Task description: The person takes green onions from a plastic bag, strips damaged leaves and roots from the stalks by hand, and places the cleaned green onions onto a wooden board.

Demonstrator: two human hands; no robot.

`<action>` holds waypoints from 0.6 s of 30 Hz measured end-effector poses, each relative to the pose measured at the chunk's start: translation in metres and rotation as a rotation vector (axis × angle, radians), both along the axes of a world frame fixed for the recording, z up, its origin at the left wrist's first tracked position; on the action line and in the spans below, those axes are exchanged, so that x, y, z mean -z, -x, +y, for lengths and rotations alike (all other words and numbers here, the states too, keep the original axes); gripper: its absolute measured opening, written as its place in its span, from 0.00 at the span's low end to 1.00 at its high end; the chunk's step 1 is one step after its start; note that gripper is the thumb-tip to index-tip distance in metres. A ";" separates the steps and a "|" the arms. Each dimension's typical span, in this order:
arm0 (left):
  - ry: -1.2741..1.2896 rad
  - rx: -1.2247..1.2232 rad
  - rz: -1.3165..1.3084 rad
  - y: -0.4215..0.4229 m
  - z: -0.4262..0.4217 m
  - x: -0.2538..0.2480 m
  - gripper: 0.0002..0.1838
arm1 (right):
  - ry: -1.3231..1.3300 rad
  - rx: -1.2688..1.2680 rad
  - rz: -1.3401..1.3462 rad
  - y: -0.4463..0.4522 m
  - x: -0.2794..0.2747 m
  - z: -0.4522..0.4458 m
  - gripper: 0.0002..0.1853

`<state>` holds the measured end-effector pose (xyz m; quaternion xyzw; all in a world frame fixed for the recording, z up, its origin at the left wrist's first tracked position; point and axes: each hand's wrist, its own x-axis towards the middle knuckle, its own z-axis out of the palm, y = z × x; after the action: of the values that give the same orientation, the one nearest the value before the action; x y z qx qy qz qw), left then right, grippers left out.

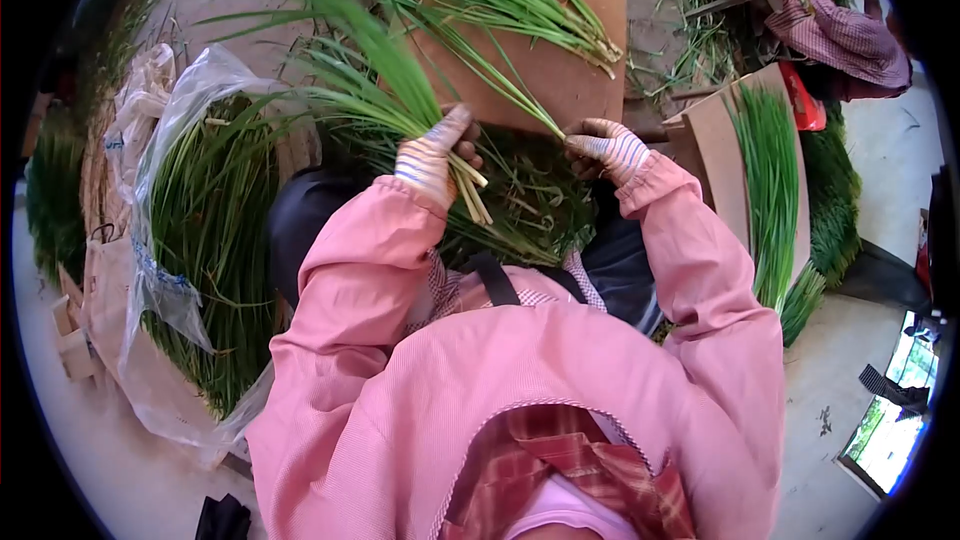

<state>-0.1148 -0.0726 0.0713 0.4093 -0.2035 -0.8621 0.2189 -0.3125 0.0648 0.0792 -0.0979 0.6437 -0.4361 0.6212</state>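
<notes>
My left hand (436, 152), in a striped glove with soiled fingertips, is closed around a bunch of garlic chives (385, 75). Pale cut ends poke out below the fist, and the long green leaves fan up and to the left. Between the thumb and fingers of my right hand (606, 148), gloved the same way, a few thin chive stalks (500, 83) are pinched by their base. Beyond both hands, a larger pile of chives (500, 0) lies on a brown board (590, 90), its white ends toward the right. Loose leaves and scraps (525, 205) gather below my hands.
On the left, clear plastic sheeting (165, 170) wraps a big heap of chives (215, 250). To the right, a neat chive bundle (768, 180) rests on a cardboard-coloured panel (725, 145). Another person's checked sleeve (840, 35) shows at the upper right, near a red object (805, 100).
</notes>
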 end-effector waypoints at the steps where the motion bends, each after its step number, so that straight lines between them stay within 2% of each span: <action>1: -0.004 0.038 -0.042 0.001 0.006 0.009 0.10 | 0.040 -0.056 0.012 -0.007 -0.002 0.002 0.12; 5: -0.017 0.179 -0.081 0.005 0.014 0.008 0.16 | 0.162 -0.228 0.103 -0.040 -0.008 -0.001 0.14; 7: -0.009 0.212 -0.095 0.010 0.012 0.008 0.15 | 0.280 -0.289 0.151 -0.049 0.000 0.000 0.15; 8: 0.007 0.248 -0.108 0.011 0.010 0.007 0.14 | 0.233 -0.308 0.116 -0.053 -0.001 -0.003 0.13; 11: -0.005 0.206 -0.128 0.013 0.011 0.013 0.13 | 0.062 -0.039 -0.013 -0.064 -0.003 -0.016 0.11; 12: -0.004 0.210 -0.133 0.013 0.012 0.012 0.13 | 0.092 0.013 -0.005 -0.066 0.005 -0.019 0.11; 14: 0.032 0.182 -0.192 0.013 0.010 0.009 0.11 | 0.095 -0.002 -0.023 -0.069 0.010 -0.026 0.11; 15: 0.031 0.179 -0.197 0.012 0.009 0.010 0.11 | 0.079 0.078 -0.021 -0.071 0.009 -0.029 0.10; 16: 0.093 0.111 -0.210 0.011 0.006 0.011 0.10 | 0.061 0.156 -0.018 -0.074 0.006 -0.032 0.10; 18: 0.161 -0.017 -0.225 0.010 -0.001 0.011 0.10 | 0.039 0.130 0.010 -0.063 0.033 -0.026 0.11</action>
<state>-0.1247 -0.0740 0.0607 0.4863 -0.2917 -0.7897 0.2342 -0.2491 0.0389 0.0461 -0.0700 0.6432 -0.4876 0.5863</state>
